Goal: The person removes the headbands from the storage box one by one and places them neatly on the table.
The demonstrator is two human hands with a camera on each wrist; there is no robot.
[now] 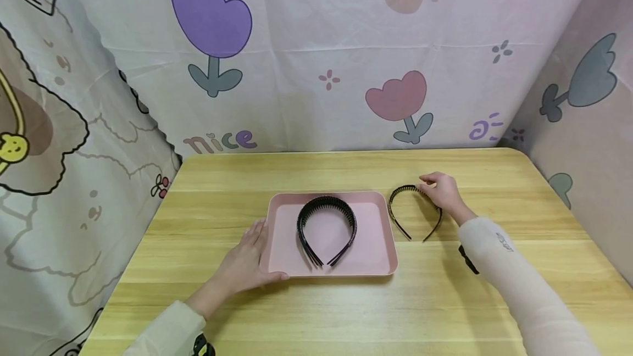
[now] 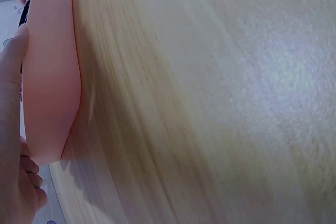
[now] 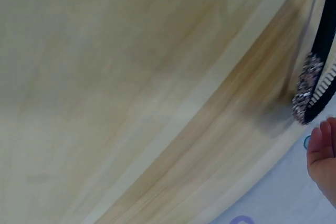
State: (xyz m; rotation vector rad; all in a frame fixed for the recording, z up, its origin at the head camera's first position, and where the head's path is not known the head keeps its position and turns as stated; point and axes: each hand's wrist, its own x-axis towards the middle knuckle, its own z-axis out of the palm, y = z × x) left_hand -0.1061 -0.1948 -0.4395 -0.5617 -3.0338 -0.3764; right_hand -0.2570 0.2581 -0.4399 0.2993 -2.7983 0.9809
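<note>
The right hand (image 1: 440, 194) had its fingertips at the upper right of the loose headband (image 1: 406, 187), thumb close against the band; whether they had pinched it, I could not tell, since the wrist view cut the hand off at its edge. The left hand (image 1: 242, 265) held nothing clenched: its fingers lay fairly straight along the left wall of the pink tray (image 1: 373, 235), thumb stretched over the near side. The loose headband was on the tray's right, just beside its wall. A hold so near the top of so thin a band seemed likely to let it swivel or slip, and a low path leftward could have caught its tips on the tray's raised rim. A hard push from the left hand might have slid the tray into the band. That right wall was the obstacle between it and the stack of dark, toothed headbands (image 1: 326, 202) inside the tray. Beneath lay the wooden table (image 1: 346, 317); behind hung a printed cloth (image 1: 316, 26).
</note>
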